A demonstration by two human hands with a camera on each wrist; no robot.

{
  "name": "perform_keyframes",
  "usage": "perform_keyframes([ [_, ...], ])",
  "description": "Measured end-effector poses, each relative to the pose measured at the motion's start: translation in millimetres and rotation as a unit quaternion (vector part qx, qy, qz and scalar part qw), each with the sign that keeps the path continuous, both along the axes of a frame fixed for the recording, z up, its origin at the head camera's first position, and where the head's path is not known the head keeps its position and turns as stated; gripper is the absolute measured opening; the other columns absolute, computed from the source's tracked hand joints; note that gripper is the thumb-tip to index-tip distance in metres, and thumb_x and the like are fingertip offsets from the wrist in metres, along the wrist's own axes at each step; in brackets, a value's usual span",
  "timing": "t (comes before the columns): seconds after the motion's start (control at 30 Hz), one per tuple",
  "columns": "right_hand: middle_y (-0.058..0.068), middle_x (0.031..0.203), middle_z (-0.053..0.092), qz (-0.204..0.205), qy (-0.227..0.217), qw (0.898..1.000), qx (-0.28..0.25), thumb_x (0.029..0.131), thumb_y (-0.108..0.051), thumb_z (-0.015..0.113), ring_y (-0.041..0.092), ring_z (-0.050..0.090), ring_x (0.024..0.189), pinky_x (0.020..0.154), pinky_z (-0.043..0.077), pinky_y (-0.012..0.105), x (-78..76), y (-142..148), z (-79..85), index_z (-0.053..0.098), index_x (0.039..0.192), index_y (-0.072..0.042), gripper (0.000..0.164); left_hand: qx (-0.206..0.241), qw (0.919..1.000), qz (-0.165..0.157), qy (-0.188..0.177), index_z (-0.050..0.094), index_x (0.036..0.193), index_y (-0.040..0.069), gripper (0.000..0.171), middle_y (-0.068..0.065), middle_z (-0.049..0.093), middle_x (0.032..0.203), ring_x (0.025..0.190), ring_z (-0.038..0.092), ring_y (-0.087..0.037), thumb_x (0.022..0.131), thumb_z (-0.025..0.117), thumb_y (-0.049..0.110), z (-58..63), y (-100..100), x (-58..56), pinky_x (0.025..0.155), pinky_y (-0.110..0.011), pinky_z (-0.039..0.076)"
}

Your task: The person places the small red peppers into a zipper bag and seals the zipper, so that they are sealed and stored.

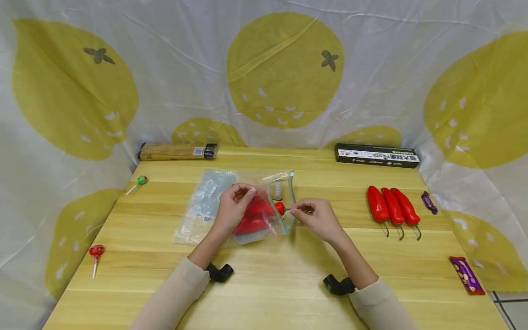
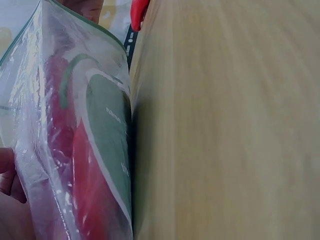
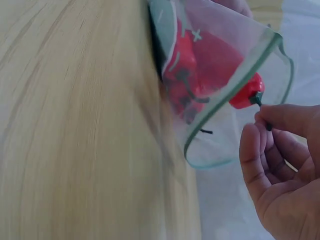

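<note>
— What sits along the left edge of the table (image 1: 272, 279)?

— A red lollipop (image 1: 96, 251) near the front corner, a green lollipop (image 1: 141, 180) farther back, and a pack of spaghetti (image 1: 177, 151) against the cloth backdrop (image 1: 165, 68).

— And the left hand (image 1: 233, 204)?

— It rests on top of the clear zip bag (image 1: 210, 201), fingers curled and pinching the upper film of the bag near its mouth. The bag lies flat at the middle of the table, mouth facing right and held agape; red peppers show through the plastic in both wrist views.

— What is at the mouth?

— 1 red pepper (image 1: 279, 208) — half in, its green stalk end poking out past the green-edged rim. The right hand (image 1: 315, 217) pinches that stalk between thumb and fingertips, just beside the opening.

— So the hands are apart?

— Yes, 1 on each side of the bag's mouth, with the pepper between them.

— Farther right?

— 3 red peppers (image 1: 393, 207) lie side by side, touching, stalks toward the person. Behind them is a black pasta box (image 1: 377, 156). A small purple sweet (image 1: 429, 202) lies just beside the peppers, and a purple snack bar (image 1: 467, 275) sits near the front right corner.
</note>
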State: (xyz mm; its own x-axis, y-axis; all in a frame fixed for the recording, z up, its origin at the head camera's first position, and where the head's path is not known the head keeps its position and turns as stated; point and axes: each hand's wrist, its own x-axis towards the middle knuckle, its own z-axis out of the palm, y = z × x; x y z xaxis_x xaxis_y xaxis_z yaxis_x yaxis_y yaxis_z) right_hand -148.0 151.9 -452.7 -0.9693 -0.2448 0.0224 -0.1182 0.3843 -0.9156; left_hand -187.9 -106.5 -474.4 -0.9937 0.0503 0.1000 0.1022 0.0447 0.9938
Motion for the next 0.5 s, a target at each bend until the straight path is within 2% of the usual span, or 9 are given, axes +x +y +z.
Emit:
perform_keyframes([
  [0.17, 0.001, 0.087, 0.072, -0.016, 0.014, 0.999, 0.028, 0.09, -0.026, 0.071, 0.018, 0.062, 0.075, 0.061, 0.052, 0.026, -6.1, -14.1, -2.7, 0.076, 0.092, -0.016, 0.011, -0.006, 1.0, 0.002, 0.002, 0.066, 0.104, 0.004, 0.025, -0.007, 0.066, 0.103, 0.101, 0.063, -0.016, 0.092, 0.068, 0.026, 0.5, 0.1, 1.3, 0.091, -0.019, 0.052],
  [0.27, 0.003, 0.088, 0.072, -0.031, 0.002, 0.999, 0.016, 0.09, -0.025, 0.071, 0.019, 0.064, 0.076, 0.062, 0.053, 0.025, -8.0, -20.0, -2.8, 0.075, 0.095, -0.015, 0.012, -0.007, 0.9999, 0.003, 0.009, 0.066, 0.104, 0.003, 0.026, -0.008, 0.067, 0.103, 0.102, 0.063, -0.016, 0.092, 0.067, 0.025, 0.8, 0.1, 1.4, 0.092, -0.018, 0.051],
  [0.4, 0.016, 0.104, 0.067, -0.039, -0.06, 0.994, -0.08, 0.091, -0.016, 0.069, 0.03, 0.07, 0.086, 0.072, 0.06, 0.033, -6.8, -21.3, -3.6, 0.068, 0.112, -0.003, 0.025, -0.004, 0.9999, 0.001, 0.015, 0.066, 0.104, 0.003, 0.026, -0.009, 0.068, 0.101, 0.101, 0.064, -0.015, 0.092, 0.068, 0.026, 1.1, 0.4, 1.4, 0.091, -0.019, 0.052],
  [0.5, 0.024, 0.122, 0.055, -0.031, -0.107, 0.978, -0.177, 0.096, -0.015, 0.062, 0.039, 0.068, 0.099, 0.086, 0.058, 0.041, -2.9, -18.1, -3.7, 0.056, 0.127, 0.005, 0.038, -0.005, 0.9998, -0.001, 0.019, 0.066, 0.103, 0.004, 0.026, -0.009, 0.068, 0.1, 0.101, 0.064, -0.015, 0.091, 0.068, 0.027, 1.3, 0.0, 1.7, 0.091, -0.02, 0.052],
])
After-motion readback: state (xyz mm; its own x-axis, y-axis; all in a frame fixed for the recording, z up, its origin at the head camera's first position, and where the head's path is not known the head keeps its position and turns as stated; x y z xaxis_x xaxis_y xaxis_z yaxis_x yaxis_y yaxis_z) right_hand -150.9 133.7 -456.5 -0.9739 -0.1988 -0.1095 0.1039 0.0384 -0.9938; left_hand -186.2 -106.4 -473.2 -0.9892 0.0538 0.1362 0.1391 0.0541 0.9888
